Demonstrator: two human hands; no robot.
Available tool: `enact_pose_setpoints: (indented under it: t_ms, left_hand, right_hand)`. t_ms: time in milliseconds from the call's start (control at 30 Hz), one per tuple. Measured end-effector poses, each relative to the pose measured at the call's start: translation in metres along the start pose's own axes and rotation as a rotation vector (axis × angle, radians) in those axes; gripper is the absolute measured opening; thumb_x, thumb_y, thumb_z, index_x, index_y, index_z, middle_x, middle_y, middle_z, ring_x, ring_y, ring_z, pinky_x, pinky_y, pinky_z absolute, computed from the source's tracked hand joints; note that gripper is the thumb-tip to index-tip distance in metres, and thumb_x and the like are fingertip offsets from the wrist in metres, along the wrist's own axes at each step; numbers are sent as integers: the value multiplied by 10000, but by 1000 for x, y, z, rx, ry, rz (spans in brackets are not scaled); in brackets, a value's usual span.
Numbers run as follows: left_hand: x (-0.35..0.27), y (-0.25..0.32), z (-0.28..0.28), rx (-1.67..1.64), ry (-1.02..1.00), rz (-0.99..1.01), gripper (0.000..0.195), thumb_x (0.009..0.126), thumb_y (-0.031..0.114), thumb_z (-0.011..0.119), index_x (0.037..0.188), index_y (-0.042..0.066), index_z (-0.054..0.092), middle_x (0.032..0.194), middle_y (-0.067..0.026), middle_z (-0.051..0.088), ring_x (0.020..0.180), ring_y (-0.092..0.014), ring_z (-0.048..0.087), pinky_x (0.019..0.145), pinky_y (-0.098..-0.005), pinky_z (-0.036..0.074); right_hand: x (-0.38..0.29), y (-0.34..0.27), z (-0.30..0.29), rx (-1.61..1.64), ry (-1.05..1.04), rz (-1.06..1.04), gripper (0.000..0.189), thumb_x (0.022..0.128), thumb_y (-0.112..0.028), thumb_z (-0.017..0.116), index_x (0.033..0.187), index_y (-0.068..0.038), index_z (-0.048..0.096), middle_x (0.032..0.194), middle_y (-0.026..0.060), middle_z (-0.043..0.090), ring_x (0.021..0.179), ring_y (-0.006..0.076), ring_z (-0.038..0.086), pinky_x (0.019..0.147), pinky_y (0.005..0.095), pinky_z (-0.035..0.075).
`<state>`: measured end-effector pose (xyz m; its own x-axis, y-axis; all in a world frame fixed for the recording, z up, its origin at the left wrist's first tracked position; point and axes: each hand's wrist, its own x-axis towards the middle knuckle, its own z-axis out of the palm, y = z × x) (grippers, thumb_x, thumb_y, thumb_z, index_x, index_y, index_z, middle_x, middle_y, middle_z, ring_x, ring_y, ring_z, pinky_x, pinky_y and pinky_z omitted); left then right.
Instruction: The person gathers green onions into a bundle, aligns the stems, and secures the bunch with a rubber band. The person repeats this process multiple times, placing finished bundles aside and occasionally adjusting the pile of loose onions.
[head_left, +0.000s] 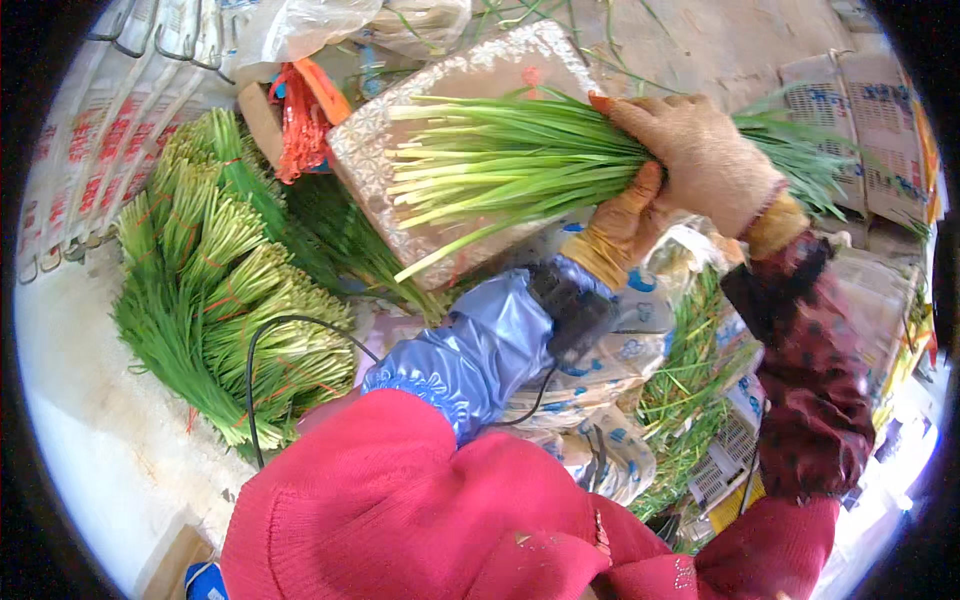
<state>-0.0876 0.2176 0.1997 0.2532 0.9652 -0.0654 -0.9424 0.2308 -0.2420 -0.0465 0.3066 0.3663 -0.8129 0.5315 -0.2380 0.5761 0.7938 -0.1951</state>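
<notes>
Both of my gloved hands hold one loose bunch of garlic chives (510, 154) above a worn, patterned board (367, 161). The pale stem ends point left and the green leaf tips trail off to the right. My right hand (686, 146), in a knitted glove, grips the bunch from above around its leafy middle. Below it, my left hand (626, 214), in an orange-tan glove, presses against the underside with its thumb up; part of that hand is hidden. At the left lies a large pile of tied chive bundles (232, 292) with red bands.
Red ties (300, 127) hang beside the board's left corner. Loose chives and grass-like scraps (690, 390) lie by printed plastic bags (600, 375) at my right. Plastic crates (862, 127) stand at the far right. White printed sacks (105, 150) with metal hooks are at the upper left.
</notes>
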Motion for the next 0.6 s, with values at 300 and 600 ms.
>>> enact_pose_setpoints:
  t_ms: [300, 600]
  left_hand:
    - [-73, 67, -44, 614, 447, -475, 264, 930, 247, 710, 1091, 47, 650, 1053, -91, 686, 970, -210, 653, 842, -340, 533]
    - [-34, 252, 48, 3091, -239, 89, 1428, 476, 620, 877, 1589, 154, 114, 1588, -269, 219, 1484, -456, 166, 1117, -710, 193]
  right_hand:
    - [50, 16, 164, -69, -7, 392, 1049, 641, -231, 874, 1529, -222, 316, 1463, 36, 478, 1301, 289, 488, 1023, 513, 404]
    - [42, 21, 181, -75, 148, 323, 1036, 606, -226, 884, 1501, -182, 363, 1377, 44, 534, 1237, 292, 525, 998, 474, 425]
